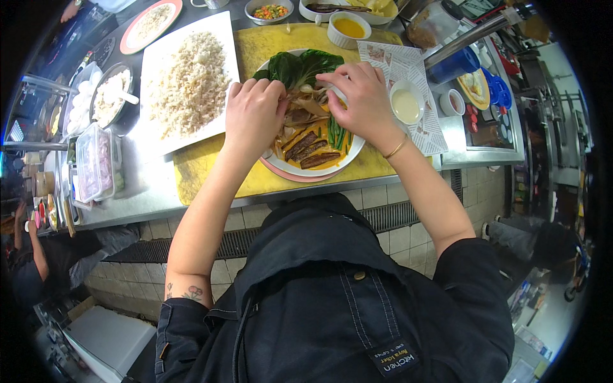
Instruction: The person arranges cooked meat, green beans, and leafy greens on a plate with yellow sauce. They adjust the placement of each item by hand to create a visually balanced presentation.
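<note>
A white bowl (pixel 355 149) of food in orange sauce stands on a pink plate (pixel 306 176). Dark leafy greens (pixel 306 67) fill its far side. Pale brown shredded pieces (pixel 306 109) lie in the middle, with green beans (pixel 338 135) at the right and browned eggplant slices (pixel 306 147) at the near side. My left hand (pixel 256 112) is curled over the bowl's left side, its fingertips mostly hidden at the shreds. From the right, my right hand (pixel 360 98) reaches over the rim, thumb and fingers bent at the shreds and greens. Whether either hand pinches a piece is unclear.
Under the plate lies a yellow cutting board (pixel 215 177). Rice on a white platter (pixel 155 131) stands left. A ramekin of orange sauce (pixel 348 29) sits behind; a cup of pale sauce (pixel 406 103) rests on printed paper (pixel 428 129) at right. Other people are at both sides.
</note>
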A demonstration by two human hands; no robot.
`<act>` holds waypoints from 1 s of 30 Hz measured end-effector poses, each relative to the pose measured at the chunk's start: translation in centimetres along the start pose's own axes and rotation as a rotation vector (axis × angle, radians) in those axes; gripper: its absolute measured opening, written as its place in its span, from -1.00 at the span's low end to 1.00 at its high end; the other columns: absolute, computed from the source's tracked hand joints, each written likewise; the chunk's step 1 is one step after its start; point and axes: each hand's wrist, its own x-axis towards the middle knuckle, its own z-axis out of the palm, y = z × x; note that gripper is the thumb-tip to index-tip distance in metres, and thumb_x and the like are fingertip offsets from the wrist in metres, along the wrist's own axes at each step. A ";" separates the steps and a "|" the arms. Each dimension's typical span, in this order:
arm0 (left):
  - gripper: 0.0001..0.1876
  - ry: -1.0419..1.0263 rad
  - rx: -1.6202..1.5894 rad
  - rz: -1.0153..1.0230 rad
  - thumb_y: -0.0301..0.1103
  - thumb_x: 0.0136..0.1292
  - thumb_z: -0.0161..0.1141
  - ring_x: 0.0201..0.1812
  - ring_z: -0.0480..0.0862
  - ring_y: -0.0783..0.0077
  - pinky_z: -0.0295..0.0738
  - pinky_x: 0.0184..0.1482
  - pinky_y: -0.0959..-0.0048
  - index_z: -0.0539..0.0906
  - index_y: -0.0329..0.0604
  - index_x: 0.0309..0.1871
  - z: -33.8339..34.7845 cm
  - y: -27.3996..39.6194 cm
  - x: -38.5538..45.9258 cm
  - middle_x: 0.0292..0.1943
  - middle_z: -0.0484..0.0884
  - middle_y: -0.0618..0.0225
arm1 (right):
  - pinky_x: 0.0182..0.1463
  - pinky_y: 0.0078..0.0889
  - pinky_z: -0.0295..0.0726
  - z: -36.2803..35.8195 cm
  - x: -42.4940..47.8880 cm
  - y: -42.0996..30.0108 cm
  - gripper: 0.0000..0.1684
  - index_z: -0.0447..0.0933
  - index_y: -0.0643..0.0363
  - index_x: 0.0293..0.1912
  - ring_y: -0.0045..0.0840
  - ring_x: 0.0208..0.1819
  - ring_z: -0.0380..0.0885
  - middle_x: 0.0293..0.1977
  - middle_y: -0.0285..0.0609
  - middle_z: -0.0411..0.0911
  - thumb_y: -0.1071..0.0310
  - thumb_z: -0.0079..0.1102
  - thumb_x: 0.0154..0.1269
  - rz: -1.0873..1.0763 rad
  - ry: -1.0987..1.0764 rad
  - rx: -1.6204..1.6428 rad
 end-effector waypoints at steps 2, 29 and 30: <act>-0.87 0.030 -0.034 -0.013 -0.32 0.08 0.32 -0.28 0.59 0.28 0.35 -0.12 0.28 0.58 -0.05 -0.38 -0.7 0.1 -0.3 -0.44 0.58 0.39 | -0.05 -0.30 0.35 -0.5 0.0 -0.5 -0.89 0.63 0.01 -0.35 -0.41 -0.16 0.43 -0.34 -0.30 0.47 0.29 0.29 0.05 0.020 -0.035 0.014; -0.93 -0.078 -0.207 0.010 -0.41 0.06 0.30 -0.28 0.58 0.27 0.37 -0.12 0.31 0.61 -0.10 -0.43 -4.6 0.6 -2.4 -0.47 0.57 0.37 | -0.07 -0.33 0.27 -2.9 0.2 1.2 -0.89 0.56 0.01 -0.48 -0.46 -0.22 0.41 -0.43 -0.37 0.43 0.29 0.33 0.02 0.001 -0.076 -0.157; -0.93 -0.073 -0.208 0.010 -0.42 0.07 0.30 -0.28 0.58 0.28 0.37 -0.12 0.31 0.61 -0.10 -0.43 -4.6 0.7 -2.3 -0.47 0.57 0.37 | -0.07 -0.31 0.29 -2.8 0.1 1.2 -0.90 0.55 0.03 -0.49 -0.43 -0.22 0.41 -0.43 -0.34 0.43 0.30 0.29 0.03 -0.015 -0.079 -0.159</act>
